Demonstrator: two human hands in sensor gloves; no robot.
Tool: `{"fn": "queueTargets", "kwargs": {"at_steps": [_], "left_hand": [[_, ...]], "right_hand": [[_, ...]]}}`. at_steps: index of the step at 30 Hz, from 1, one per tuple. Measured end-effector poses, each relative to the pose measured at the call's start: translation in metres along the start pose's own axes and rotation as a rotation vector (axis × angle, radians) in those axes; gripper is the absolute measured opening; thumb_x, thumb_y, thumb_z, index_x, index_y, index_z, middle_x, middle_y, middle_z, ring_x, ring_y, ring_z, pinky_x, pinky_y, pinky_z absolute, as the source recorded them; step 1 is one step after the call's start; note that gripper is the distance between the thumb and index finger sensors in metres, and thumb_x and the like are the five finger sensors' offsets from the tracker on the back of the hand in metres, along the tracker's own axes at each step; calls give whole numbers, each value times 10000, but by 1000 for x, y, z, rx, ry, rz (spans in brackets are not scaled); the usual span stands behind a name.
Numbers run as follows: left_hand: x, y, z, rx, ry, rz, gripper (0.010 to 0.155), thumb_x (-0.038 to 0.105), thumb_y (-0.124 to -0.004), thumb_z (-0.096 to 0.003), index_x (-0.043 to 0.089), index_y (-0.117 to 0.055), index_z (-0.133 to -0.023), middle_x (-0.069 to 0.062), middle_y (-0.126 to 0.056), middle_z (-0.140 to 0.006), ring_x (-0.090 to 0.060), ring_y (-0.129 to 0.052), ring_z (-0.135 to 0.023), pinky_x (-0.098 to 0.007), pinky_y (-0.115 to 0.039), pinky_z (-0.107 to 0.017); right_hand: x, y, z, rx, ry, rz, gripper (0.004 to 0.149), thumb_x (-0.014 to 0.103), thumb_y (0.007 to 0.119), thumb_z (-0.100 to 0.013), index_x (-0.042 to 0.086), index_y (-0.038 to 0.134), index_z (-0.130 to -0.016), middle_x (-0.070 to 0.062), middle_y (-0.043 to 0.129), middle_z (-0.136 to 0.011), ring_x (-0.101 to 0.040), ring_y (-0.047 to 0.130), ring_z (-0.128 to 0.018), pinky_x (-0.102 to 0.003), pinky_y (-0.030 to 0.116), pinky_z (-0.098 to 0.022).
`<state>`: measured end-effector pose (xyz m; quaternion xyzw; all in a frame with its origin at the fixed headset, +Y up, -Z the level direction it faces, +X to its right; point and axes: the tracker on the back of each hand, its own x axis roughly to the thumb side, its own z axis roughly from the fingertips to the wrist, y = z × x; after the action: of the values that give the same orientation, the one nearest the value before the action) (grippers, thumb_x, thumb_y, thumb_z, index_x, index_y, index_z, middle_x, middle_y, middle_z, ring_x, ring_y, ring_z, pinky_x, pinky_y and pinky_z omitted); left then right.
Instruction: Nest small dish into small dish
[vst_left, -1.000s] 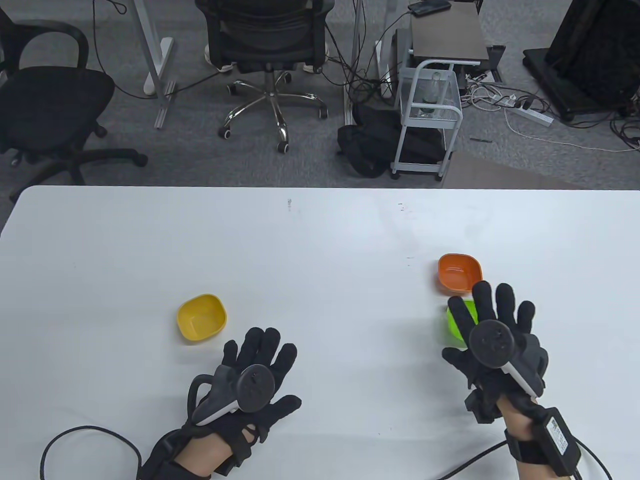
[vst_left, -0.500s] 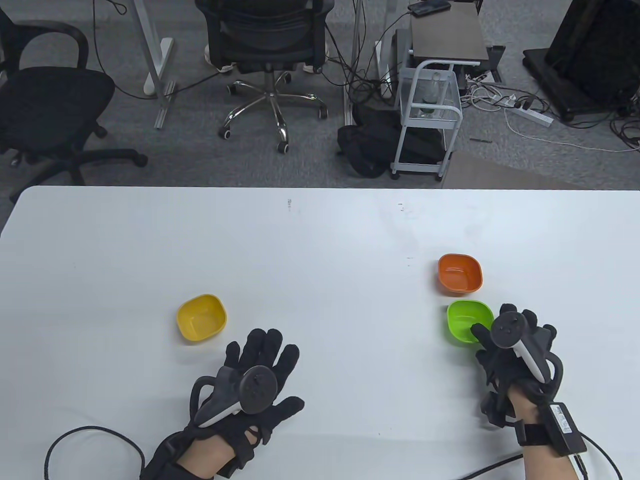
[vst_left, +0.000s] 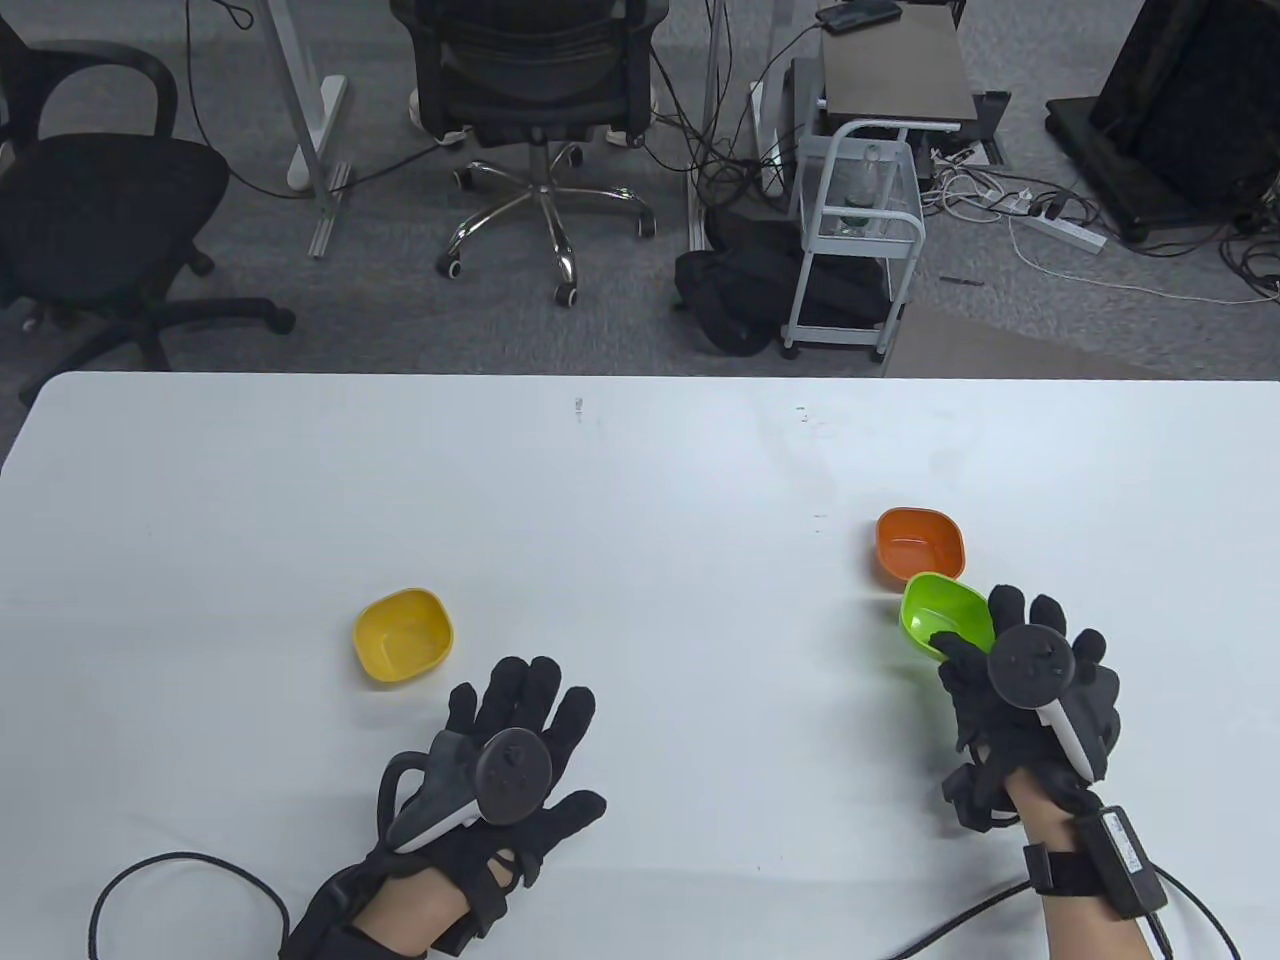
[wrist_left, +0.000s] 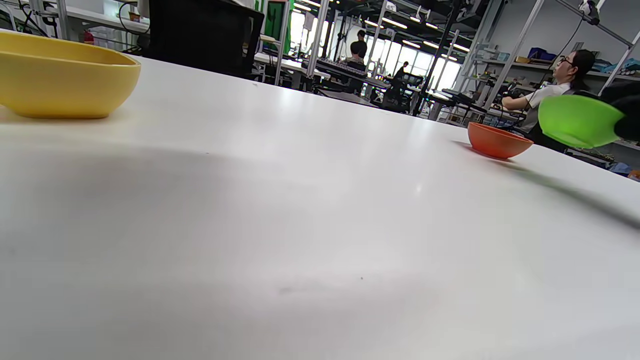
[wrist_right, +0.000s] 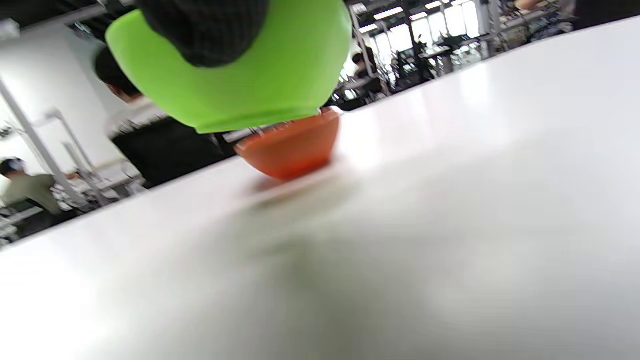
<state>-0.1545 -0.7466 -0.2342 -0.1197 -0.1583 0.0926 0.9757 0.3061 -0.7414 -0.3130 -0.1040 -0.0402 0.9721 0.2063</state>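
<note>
My right hand (vst_left: 1010, 660) grips a small green dish (vst_left: 940, 610) by its near rim and holds it lifted off the table, tilted, just in front of a small orange dish (vst_left: 918, 545). In the right wrist view the green dish (wrist_right: 235, 85) hangs above the table with a gloved finger (wrist_right: 205, 30) on it, and the orange dish (wrist_right: 292, 145) sits behind it. In the left wrist view the green dish (wrist_left: 575, 120) floats above and right of the orange dish (wrist_left: 497, 141). My left hand (vst_left: 510, 730) lies flat on the table, fingers spread and empty.
A small yellow dish (vst_left: 402, 635) sits on the white table (vst_left: 640, 470) just beyond my left hand, also in the left wrist view (wrist_left: 60, 80). Office chairs, a small cart and cables stand on the floor beyond the far edge.
My right hand came down on the green dish, took hold of its near rim and lifted it toward the orange dish. The left hand has stayed put.
</note>
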Motion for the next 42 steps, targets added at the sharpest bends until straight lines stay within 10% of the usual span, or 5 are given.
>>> {"fn": "queueTargets", "kwargs": {"at_steps": [9,16,42], "left_hand": [[0,0,1,-3,-4,0,849,839,-516,-291,611,57,-876,208,126,-1094,-134,121,-1083,-558,-57,-771],[0,-1,2,-3,-12,-5,849,837,-518,-291,614,56,-875,209,126,-1093,-135,119,-1083,-557,-58,-771],[-3,-2,1,-22,7,-10,848,839,-517,-290,610,51,-877,208,131,-1089,-134,124,-1081,-555,-58,-772]], "right_hand": [[127,11,20,-10,-326,-5,406,358,747,-374,351,779,-779,11,268,-1110,-378,134,-1052,-629,-7,-672],[200,71,38,70,-495,103,409,353,767,-367,307,803,-772,-2,340,-1101,-395,207,-1048,-646,35,-668],[192,128,63,310,-518,362,492,396,827,-345,291,760,-821,6,352,-1102,-394,237,-1053,-645,16,-665]]}}
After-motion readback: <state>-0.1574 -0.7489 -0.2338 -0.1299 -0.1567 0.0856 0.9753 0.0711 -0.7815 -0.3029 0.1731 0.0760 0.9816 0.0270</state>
